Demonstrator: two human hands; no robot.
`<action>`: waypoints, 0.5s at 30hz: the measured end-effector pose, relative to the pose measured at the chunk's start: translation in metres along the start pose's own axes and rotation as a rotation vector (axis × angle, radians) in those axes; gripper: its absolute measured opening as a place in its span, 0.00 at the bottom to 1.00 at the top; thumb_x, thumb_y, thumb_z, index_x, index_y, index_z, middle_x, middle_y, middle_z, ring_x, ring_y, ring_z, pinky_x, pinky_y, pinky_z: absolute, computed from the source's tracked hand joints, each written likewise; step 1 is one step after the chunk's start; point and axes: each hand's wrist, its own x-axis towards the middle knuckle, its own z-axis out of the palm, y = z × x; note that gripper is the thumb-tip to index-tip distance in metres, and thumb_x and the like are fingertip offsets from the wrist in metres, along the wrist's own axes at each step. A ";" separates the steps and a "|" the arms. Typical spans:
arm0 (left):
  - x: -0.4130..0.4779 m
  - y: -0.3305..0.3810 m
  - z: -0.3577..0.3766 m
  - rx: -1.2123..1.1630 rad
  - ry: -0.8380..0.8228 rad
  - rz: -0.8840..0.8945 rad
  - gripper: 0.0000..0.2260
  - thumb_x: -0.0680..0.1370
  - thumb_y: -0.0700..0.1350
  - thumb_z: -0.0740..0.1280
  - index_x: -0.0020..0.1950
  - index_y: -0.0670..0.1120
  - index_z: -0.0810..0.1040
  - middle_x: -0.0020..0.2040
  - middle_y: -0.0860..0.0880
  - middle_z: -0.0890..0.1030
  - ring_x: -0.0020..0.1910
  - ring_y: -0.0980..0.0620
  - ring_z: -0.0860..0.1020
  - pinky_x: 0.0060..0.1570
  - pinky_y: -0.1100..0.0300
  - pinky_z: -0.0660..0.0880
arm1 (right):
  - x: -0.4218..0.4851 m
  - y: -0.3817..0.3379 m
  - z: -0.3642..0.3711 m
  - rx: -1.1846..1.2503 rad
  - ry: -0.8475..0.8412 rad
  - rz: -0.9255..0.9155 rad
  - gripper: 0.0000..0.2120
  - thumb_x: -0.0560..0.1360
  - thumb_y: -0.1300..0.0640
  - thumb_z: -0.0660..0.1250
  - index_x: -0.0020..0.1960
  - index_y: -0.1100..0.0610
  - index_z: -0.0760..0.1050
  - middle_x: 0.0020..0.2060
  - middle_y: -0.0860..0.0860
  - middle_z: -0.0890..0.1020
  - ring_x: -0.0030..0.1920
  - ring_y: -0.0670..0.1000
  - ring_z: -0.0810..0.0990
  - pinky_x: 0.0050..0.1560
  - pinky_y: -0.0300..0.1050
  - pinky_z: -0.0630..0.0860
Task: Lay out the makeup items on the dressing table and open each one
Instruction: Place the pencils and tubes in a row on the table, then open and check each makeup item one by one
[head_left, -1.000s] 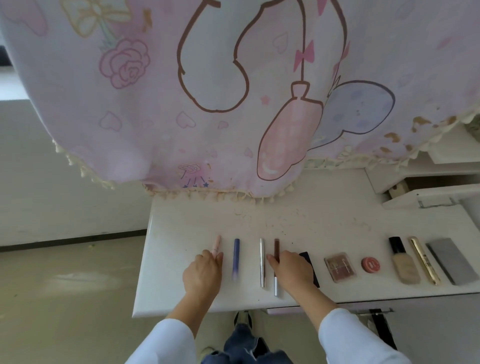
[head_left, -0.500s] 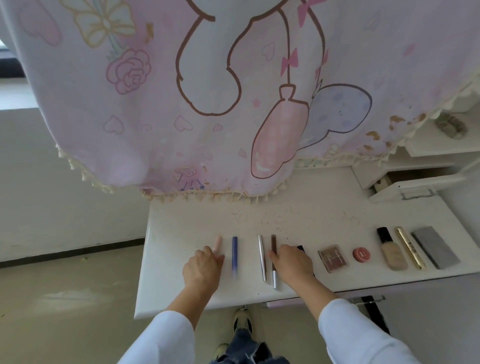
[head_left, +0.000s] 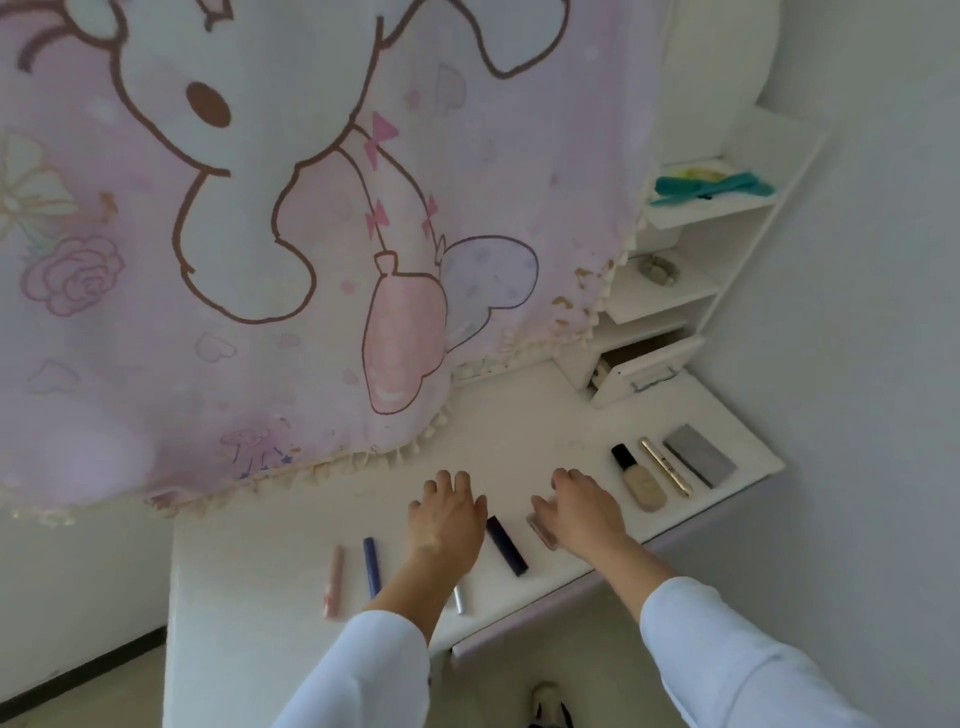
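White table under pink bunny cloth, shelves at right. Loose left hand above table; right hand over palette, grip unclear.

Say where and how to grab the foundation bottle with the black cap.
Probably by its beige body, pinched across the width from above: the foundation bottle lies flat, black cap pointing away, with a gap to the gold tube on its right.
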 end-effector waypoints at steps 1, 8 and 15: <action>0.005 0.014 0.000 -0.010 -0.002 0.026 0.19 0.82 0.52 0.49 0.68 0.44 0.63 0.65 0.45 0.69 0.62 0.45 0.68 0.59 0.52 0.68 | 0.003 0.013 -0.004 -0.003 0.011 0.006 0.21 0.79 0.44 0.56 0.62 0.58 0.70 0.58 0.54 0.77 0.58 0.55 0.75 0.53 0.49 0.74; 0.060 0.125 0.028 -0.038 -0.009 0.136 0.19 0.82 0.52 0.49 0.71 0.45 0.62 0.70 0.46 0.66 0.67 0.47 0.66 0.63 0.52 0.66 | 0.044 0.125 -0.024 -0.034 0.030 0.030 0.20 0.79 0.45 0.56 0.64 0.57 0.70 0.61 0.54 0.75 0.61 0.55 0.74 0.54 0.50 0.74; 0.111 0.254 0.077 -0.132 0.005 0.115 0.16 0.82 0.50 0.51 0.68 0.46 0.65 0.67 0.49 0.69 0.66 0.49 0.66 0.62 0.56 0.66 | 0.094 0.260 -0.037 -0.013 -0.071 0.008 0.19 0.79 0.46 0.57 0.65 0.56 0.69 0.60 0.54 0.75 0.60 0.55 0.74 0.55 0.48 0.71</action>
